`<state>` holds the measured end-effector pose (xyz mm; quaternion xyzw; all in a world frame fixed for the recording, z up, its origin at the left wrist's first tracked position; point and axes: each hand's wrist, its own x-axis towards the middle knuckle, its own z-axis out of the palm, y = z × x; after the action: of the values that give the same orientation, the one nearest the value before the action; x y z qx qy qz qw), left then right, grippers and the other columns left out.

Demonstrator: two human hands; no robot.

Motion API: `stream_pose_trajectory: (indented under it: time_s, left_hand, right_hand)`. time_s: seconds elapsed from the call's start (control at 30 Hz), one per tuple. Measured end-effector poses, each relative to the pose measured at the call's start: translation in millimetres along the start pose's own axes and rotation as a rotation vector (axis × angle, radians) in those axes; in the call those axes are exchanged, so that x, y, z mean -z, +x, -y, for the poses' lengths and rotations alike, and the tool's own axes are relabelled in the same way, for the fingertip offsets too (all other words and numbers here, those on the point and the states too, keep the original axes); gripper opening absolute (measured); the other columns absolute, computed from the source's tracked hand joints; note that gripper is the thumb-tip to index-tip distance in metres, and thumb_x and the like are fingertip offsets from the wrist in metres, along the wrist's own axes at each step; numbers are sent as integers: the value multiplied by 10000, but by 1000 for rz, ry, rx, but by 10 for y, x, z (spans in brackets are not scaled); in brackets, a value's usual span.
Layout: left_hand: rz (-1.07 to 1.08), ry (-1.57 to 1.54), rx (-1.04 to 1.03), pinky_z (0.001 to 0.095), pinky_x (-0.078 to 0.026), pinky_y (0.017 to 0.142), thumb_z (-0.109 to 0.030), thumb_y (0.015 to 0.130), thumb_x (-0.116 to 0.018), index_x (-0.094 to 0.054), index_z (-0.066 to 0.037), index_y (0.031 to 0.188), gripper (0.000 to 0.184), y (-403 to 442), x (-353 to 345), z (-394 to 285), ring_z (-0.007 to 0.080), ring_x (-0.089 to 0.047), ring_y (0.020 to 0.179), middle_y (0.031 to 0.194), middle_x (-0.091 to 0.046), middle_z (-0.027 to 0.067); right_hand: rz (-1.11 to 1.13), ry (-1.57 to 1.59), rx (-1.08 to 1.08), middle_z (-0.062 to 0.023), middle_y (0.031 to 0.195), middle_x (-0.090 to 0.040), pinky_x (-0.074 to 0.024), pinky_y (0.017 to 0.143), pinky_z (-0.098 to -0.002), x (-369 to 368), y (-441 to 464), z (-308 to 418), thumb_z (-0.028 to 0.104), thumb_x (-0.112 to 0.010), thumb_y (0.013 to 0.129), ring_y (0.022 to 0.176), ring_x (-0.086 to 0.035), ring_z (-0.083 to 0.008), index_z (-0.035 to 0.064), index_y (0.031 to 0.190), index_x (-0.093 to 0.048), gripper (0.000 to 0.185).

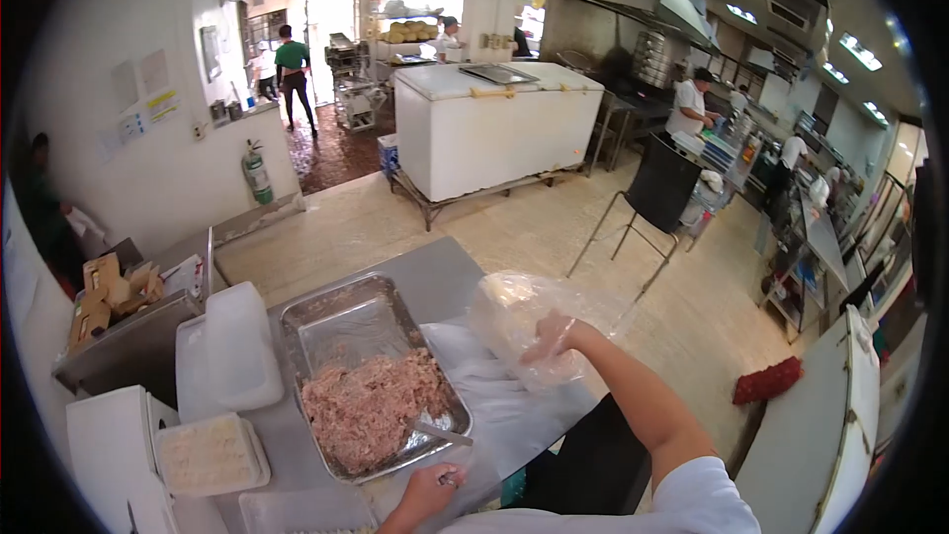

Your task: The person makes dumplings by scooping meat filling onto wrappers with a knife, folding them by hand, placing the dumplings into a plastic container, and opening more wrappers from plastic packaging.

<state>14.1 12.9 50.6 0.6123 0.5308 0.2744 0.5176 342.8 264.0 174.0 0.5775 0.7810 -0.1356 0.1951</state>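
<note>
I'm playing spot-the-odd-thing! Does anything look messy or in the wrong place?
Maybe the red bundle on the floor at the right. It looks odd lying down there, away from the metal table. I can't tell what's inside.

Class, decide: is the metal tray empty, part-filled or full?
Part-filled: in the metal tray, minced meat covers the near part, while bare metal shows beyond.

- Chest freezer (494, 138): plain white.
- Chair (660, 183), right of freezer: black.
- Fire extinguisher (257, 176), left of freezer: pale green.
- Ground meat (368, 405), nearer than freezer: mottled pink-brown.
- Mesh sack (768, 381): red.
</note>
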Motion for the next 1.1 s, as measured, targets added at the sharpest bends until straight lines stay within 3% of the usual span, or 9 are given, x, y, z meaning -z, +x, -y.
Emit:
stream_pose_trajectory:
  time_s: [0.17, 0.27, 0.37, 0.47, 0.57, 0.7, 0.77, 1.0, 1.1]
  left_hand:
    - [-65, 37, 62, 323, -546, 809, -273, 963, -664, -760, -46, 1056, 263, -269, 64, 2, 182, -710, 857, 935, -765, 109]
    - [-109, 37, 76, 331, -549, 797, -277, 965, -661, -750, -42, 1037, 262, -459, 74, -37, 208, -713, 836, 904, -756, 113]
    - [-142, 61, 70, 339, -548, 787, -272, 965, -657, -745, -40, 1027, 256, -546, 139, 4, 230, -711, 819, 892, -749, 125]
    - [-193, 49, 50, 344, -543, 781, -260, 961, -656, -745, -41, 1021, 245, -599, 168, 58, 243, -706, 809, 894, -744, 136]
    - [-214, 62, 12, 346, -538, 777, -245, 955, -658, -743, -38, 1012, 232, -612, 189, 181, 243, -703, 807, 893, -741, 145]
    - [-184, 13, 47, 343, -535, 787, -237, 957, -661, -741, -30, 1014, 229, -615, 163, 232, 230, -702, 825, 894, -740, 154]
    - [-168, 0, 69, 336, -535, 788, -225, 963, -659, -737, -21, 1023, 226, -632, 154, 245, 212, -700, 829, 899, -744, 150]
    - [-207, -111, 137, 293, -513, 712, -185, 979, -661, -733, 7, 1034, 212, -719, 184, 295, 114, -612, 757, 841, -720, 39]
    - [-216, -106, 174, 285, -510, 693, -165, 975, -661, -727, 9, 1033, 195, -769, 248, 373, 102, -606, 741, 845, -720, 35]
  right_hand:
    - [-18, 61, 255, -239, 1203, -692, -487, 1013, -483, -249, 246, -462, 764, -711, 713, 1152, -634, -409, -28, 1112, -734, 887]
    - [-176, 198, 249, -253, 1187, -689, -490, 1012, -481, -285, 103, -506, 708, -740, 717, 1141, -644, -406, -13, 1119, -735, 826]
    - [-34, 77, 223, -225, 1313, -644, -454, 1046, -496, -372, 281, -596, 664, -809, 678, 1222, -602, -385, 18, 1170, -689, 821]
    - [-269, 30, 112, -242, 1181, -701, -522, 930, -460, -195, -174, -262, 588, -812, 720, 1082, -681, -360, 3, 1117, -715, 714]
    - [-541, 606, -148, -190, 932, -744, -550, 841, -402, 134, -921, 255, 408, -805, 768, 960, -711, -328, -26, 1000, -725, 498]
    - [-1028, 1303, -434, -112, 968, -703, -552, 722, -355, -291, -827, -74, 169, -752, 860, 922, -661, -177, -40, 1099, -664, 329]
    - [-1204, 1777, -140, -113, 1089, -688, -566, 724, -357, -513, -860, -282, 190, -691, 910, 972, -673, -194, -9, 1199, -621, 358]
    - [-1024, 1799, 177, -112, 1180, -671, -594, 864, -409, -362, -1955, 513, 313, -766, 815, 1057, -682, -237, 7, 1303, -564, 611]
    - [-651, 1583, 159, -86, 1103, -691, -550, 912, -355, -389, -2210, 1284, 129, -873, 665, 1015, -676, -182, -12, 1204, -614, 614]
